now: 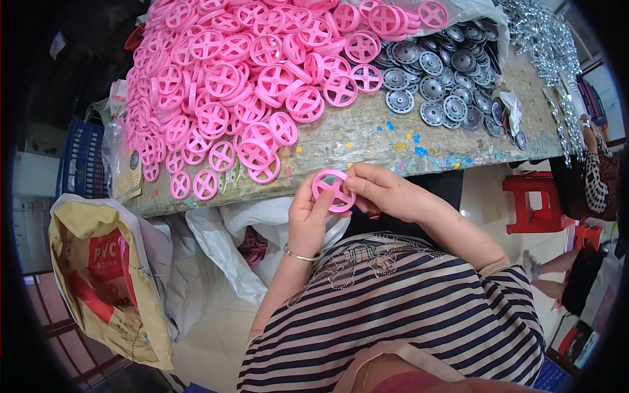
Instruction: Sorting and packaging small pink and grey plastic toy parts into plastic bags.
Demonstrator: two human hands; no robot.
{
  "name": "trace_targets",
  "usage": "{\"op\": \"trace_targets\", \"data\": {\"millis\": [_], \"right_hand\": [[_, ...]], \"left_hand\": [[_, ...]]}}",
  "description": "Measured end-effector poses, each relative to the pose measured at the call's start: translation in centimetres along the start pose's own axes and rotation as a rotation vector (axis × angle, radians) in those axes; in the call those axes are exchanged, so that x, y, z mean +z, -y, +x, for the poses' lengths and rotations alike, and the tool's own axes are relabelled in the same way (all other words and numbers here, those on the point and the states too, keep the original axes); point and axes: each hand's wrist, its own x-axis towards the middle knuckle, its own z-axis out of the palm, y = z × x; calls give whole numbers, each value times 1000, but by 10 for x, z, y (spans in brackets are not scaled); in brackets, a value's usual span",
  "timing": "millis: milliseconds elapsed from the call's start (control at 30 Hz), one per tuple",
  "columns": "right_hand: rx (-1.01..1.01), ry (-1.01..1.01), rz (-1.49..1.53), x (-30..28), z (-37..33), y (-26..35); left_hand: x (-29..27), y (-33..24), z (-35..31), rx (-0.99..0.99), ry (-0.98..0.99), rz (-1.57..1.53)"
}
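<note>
Between my two hands, just off the table's front edge, is a pink plastic wheel ring [337, 185] with crossed spokes. My left hand [310, 204] grips its left side, thumb laid over the spokes. At its right rim my right hand [378, 188] pinches it between thumb and fingers. Beyond my hands a large heap of the same pink rings [249, 65] covers the left and middle of the table. To its right lies a pile of grey wheel discs [445, 78]. Whether a grey disc sits behind the held ring cannot be seen.
Blue and yellow scraps [416, 145] dot the worn table [354, 134]. Silver tinsel strands [544, 49] hang over its right end. A yellow paper sack [105, 275] stands open at lower left, beside white plastic bags [226, 242]. A red stool [534, 202] and another person's arm [593, 147] are at right.
</note>
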Motion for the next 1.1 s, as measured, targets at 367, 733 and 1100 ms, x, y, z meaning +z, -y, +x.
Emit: {"op": "trace_targets", "data": {"millis": [367,733,1100], "right_hand": [[-475,-881,-1369,-137,41,-31],[-452,-950,-1346,-163,57,-3],[-523,-523,-679,-11,32,-21]], "left_hand": [[-6,13,-2,-371,-29,-116],[-4,10,6,-369,20,-245],[9,16,23,-299,46,-255]]}}
